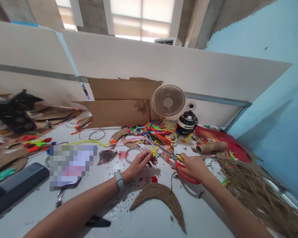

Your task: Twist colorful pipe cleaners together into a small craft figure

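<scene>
My left hand (139, 164), with a grey band on its wrist, pinches a small yellow pipe-cleaner flower (154, 153) at its fingertips. My right hand (194, 168) grips red-handled scissors (181, 170). Their blades point left, towards the pile of coloured pipe cleaners and just above the yellow piece. Whether the blades touch anything is too small to tell. Nearer to me, a crescent wrapped in brown twine (161, 189) lies flat on the white table, with a small red fuzzy piece (154, 179) at its upper edge.
Bright pipe cleaners (156, 132) are heaped before a fan (168, 100) and a black jug (187, 123). Loose brown twine (260, 188) spreads at right near a cardboard tube (212, 147). A silvery ring (133, 155) lies left of my hand. Cardboard (119, 114) leans on the partition.
</scene>
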Tool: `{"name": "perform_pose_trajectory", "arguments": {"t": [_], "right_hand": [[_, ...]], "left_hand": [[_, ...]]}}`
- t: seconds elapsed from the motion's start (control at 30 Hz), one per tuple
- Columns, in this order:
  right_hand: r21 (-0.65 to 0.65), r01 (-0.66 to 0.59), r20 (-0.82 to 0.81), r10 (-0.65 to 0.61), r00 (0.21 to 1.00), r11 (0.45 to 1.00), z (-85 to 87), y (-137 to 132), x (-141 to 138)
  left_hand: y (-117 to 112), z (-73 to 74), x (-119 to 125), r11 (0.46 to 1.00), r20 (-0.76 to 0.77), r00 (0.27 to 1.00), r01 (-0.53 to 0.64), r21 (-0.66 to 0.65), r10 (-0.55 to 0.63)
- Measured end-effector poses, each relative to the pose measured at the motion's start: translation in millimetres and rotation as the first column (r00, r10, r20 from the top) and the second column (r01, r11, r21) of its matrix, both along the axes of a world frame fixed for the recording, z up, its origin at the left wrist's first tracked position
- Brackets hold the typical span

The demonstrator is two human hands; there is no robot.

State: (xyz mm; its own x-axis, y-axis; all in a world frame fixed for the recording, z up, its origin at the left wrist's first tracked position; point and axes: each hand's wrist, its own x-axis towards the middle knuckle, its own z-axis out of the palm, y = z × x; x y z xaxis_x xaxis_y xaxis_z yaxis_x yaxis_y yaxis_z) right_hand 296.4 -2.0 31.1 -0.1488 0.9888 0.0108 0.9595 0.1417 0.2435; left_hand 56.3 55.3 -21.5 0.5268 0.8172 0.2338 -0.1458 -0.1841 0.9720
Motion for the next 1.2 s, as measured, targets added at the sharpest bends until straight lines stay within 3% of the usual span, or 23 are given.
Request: {"name": "perform_pose_trajectory", "arguments": {"t": [0.17, 0.23, 0.3, 0.37, 0.43, 0.5, 0.53, 0.6, 0.73, 0.93, 1.2], "right_hand": [[-0.09, -0.062, -0.062, 0.057, 0.996, 0.994, 11.9, 0.1, 15.2], [-0.064, -0.128, -0.212, 0.112, 0.971, 0.99, 19.5, -1.6, 15.4], [0.006, -0.17, -0.446, 0.155, 0.881, 0.985, 23.3, -4.4, 7.9], [-0.023, -0.162, -0.718, 0.097, 0.69, 0.986, 20.4, -8.7, -7.6], [-0.118, -0.236, -0.931, -0.024, 0.364, 0.965, 12.0, -14.7, -27.3], [-0.168, -0.323, -0.984, -0.138, 0.114, 0.931, 2.6, -21.7, -45.4], [-0.176, -0.338, -0.984, -0.175, 0.032, 0.925, -1.3, -25.1, -52.4], [-0.19, -0.365, -0.974, -0.223, -0.049, 0.911, -6.5, -30.8, -61.3], [-0.182, -0.337, -0.975, -0.213, -0.058, 0.924, -10.6, -35.7, -64.5], [-0.126, -0.273, -0.992, -0.112, 0.066, 0.954, -16.8, -35.9, -64.3], [0.029, -0.187, -0.984, 0.061, 0.17, 0.982, -24.4, -40.3, -70.0]], "left_hand": [[-6.3, 9.0, -0.3, 1.0, 0.039, 0.999, 0.02, 0.019, -0.021], [-9.6, 10.9, 0.3, 0.998, 0.048, 0.998, 0.05, 0.037, -0.052], [-14.2, 12.6, 1.3, 0.994, 0.056, 0.994, 0.091, 0.051, -0.094], [-20.3, 14.3, 2.5, 0.989, 0.043, 0.99, 0.135, 0.067, -0.138], [-27.6, 15.9, 3.9, 0.982, 0.01, 0.984, 0.178, 0.07, -0.179], [-35.1, 16.9, 5.4, 0.972, -0.011, 0.973, 0.229, 0.048, -0.229], [-38.5, 17.1, 6.1, 0.967, -0.024, 0.968, 0.251, 0.04, -0.25], [-44.0, 17.2, 7.1, 0.961, -0.069, 0.961, 0.273, 0.049, -0.27], [-48.8, 16.9, 7.5, 0.96, -0.134, 0.957, 0.268, 0.076, -0.256], [-49.5, 17.1, 6.6, 0.958, -0.173, 0.952, 0.271, 0.092, -0.253], [-56.1, 20.4, 8.1, 0.957, -0.158, 0.949, 0.285, 0.048, -0.274]]}}
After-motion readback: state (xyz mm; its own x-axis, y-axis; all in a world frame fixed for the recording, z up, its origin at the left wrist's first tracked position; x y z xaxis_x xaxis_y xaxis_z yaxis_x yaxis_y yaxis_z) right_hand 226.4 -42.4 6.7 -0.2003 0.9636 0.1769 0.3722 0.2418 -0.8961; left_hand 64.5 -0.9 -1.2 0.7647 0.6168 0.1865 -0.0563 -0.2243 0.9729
